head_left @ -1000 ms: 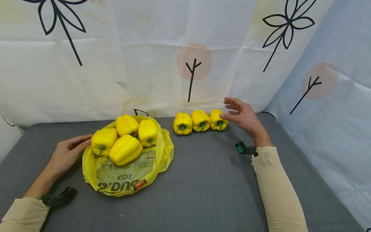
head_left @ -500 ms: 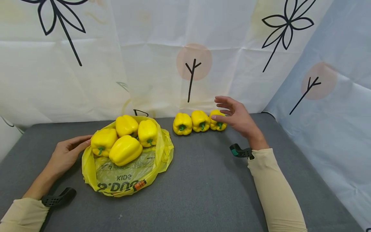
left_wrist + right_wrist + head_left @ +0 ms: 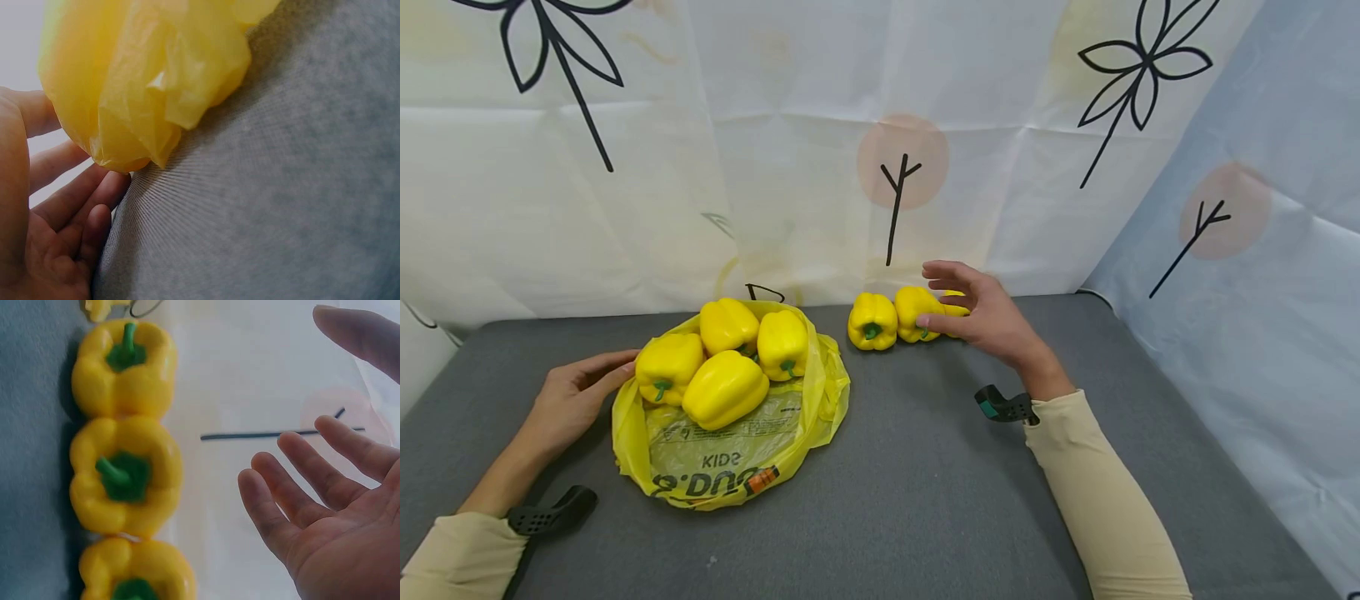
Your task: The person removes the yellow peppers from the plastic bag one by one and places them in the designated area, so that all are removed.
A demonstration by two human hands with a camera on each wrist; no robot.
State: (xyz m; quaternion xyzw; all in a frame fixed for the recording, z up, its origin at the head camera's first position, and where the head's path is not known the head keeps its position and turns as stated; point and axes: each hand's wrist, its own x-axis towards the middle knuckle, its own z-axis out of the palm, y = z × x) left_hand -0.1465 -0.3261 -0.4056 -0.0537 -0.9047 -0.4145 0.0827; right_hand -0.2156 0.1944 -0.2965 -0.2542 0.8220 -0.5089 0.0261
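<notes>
A yellow plastic bag (image 3: 658, 454) lies with its mouth spread wide, several yellow bell peppers (image 3: 725, 390) inside it. My left hand (image 3: 568, 400) rests against the bag's left side, touching it with loosely bent fingers. In the left wrist view, the bag (image 3: 144, 75) hides the tips of some fingers (image 3: 59, 159). Three more yellow bell peppers (image 3: 872, 321) form a row by the back wall. My right hand (image 3: 985, 317) hovers over the right end of that row, fingers spread, holding nothing. It partly covers the rightmost pepper. The right wrist view shows the middle pepper (image 3: 134, 437) beside the hand (image 3: 350, 531), apart from it.
A grey cloth-covered table (image 3: 887, 483) carries everything. White printed fabric (image 3: 790, 183) hangs directly behind the peppers, and another fabric panel (image 3: 1240, 317) bounds the right side. Each wrist wears a dark band, such as the right wristband (image 3: 1006, 407).
My right hand has moved left along the pepper row, from beside the rightmost pepper to over it and near the middle one. The left hand, bag and peppers have stayed put.
</notes>
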